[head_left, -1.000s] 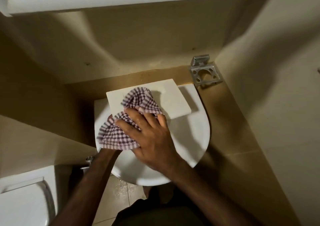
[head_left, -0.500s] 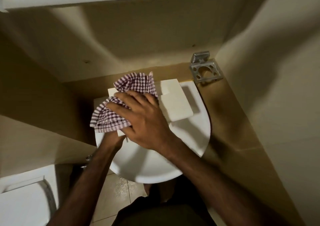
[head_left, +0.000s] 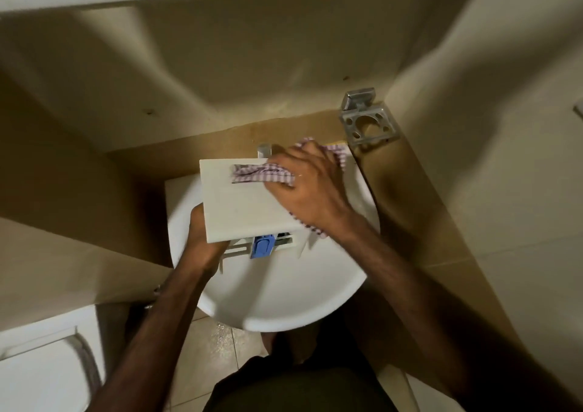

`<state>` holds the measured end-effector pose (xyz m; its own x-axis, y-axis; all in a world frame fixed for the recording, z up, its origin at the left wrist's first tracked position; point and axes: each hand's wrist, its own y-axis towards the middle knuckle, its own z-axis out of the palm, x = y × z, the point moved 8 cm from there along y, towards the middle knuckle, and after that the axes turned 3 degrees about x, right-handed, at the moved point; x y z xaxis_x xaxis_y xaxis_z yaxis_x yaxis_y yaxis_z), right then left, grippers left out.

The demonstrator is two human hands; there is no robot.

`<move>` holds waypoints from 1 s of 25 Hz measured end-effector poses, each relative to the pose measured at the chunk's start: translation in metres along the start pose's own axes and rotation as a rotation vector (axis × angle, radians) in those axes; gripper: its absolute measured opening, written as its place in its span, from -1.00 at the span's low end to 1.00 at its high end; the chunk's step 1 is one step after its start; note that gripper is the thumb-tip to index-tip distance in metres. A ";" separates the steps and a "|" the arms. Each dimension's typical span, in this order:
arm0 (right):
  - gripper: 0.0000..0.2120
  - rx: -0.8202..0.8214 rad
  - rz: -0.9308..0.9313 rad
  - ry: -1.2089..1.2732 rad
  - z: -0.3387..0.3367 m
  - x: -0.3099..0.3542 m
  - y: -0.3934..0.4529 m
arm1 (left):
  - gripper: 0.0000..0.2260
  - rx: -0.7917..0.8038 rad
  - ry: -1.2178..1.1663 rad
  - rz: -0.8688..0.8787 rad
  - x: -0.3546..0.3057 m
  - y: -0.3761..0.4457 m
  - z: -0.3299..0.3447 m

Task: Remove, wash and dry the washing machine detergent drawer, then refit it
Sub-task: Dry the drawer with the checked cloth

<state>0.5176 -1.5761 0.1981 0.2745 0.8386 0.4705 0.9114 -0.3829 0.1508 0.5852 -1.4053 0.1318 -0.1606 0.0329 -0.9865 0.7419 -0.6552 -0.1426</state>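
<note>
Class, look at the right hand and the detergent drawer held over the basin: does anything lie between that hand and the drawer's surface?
Yes. The checked cloth lies between the right hand and the detergent drawer, at its far right part. The left hand holds the drawer's left edge bare.

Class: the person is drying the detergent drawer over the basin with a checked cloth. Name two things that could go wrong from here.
1. The left hand grips the detergent drawer only at one corner; the wiping push of the right hand might tip it into the basin.
2. The checked cloth could snag on the blue insert underneath.
</note>
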 end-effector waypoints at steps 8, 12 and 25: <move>-0.45 0.037 -0.275 -0.040 0.030 0.080 -0.010 | -0.65 -0.014 0.166 -0.077 0.000 -0.002 0.014; -0.48 0.126 -0.021 -0.016 0.009 0.008 -0.014 | -0.83 -0.073 -0.083 -0.084 0.008 0.000 -0.002; -0.53 -0.156 0.586 1.102 -0.014 -0.087 -0.040 | -0.80 -0.191 -0.480 -0.358 0.020 0.005 0.000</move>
<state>0.4525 -1.6393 0.1631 0.1551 -0.2119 0.9649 0.6731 -0.6923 -0.2602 0.5858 -1.4079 0.1112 -0.6623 -0.1463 -0.7348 0.6841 -0.5181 -0.5134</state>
